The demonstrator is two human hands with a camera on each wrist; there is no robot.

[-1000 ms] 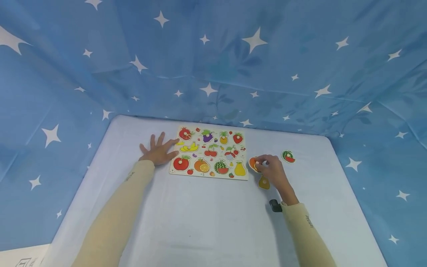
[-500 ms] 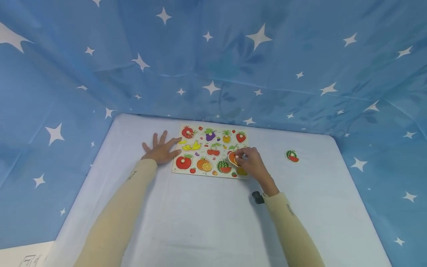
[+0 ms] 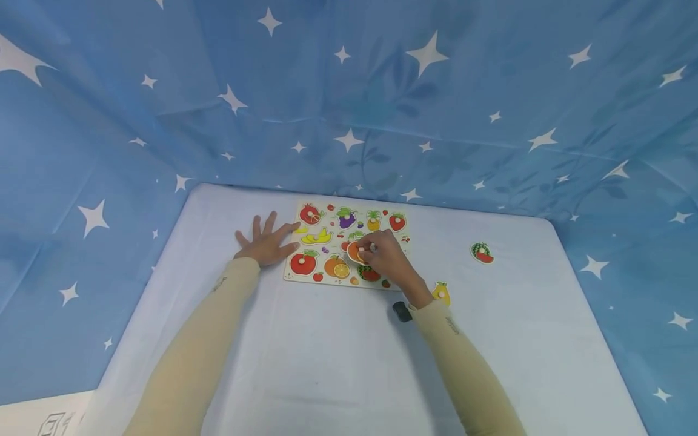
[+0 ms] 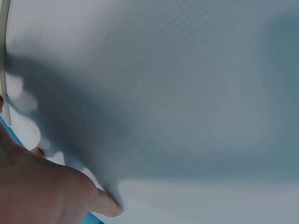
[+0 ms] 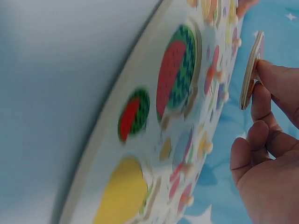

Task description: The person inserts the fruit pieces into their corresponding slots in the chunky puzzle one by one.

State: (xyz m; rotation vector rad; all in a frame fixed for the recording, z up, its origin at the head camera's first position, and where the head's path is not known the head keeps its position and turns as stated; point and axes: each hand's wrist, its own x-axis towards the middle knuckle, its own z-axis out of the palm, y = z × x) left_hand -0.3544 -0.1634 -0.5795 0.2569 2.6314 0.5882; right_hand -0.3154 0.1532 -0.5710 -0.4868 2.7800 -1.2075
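Note:
My right hand (image 3: 386, 254) pinches an orange puzzle piece (image 3: 354, 252) by its knob, over the fruit peg puzzle board (image 3: 292, 276). In the right wrist view, thumb and index finger hold the piece (image 5: 251, 72) on edge, apart from the board (image 5: 117, 154). The printed orange picture (image 3: 336, 266) lies just left of and below the piece. At the board's left edge my left hand (image 3: 264, 243) lies with spread, straight fingers, thumb and index finger touching the board. In the left wrist view only part of that hand (image 4: 46, 189) shows.
A pear piece (image 3: 442, 293) lies right of the board, partly behind the right sleeve. Farther right is a watermelon piece (image 3: 482, 253). A dark wrist camera (image 3: 402, 311) sits at the right cuff. Blue star-patterned cloth (image 3: 349, 91) hangs behind the white table (image 3: 327, 363).
My right hand has lifted the orange piece from the table right of the board and carried it left over the board. The left hand stays in place.

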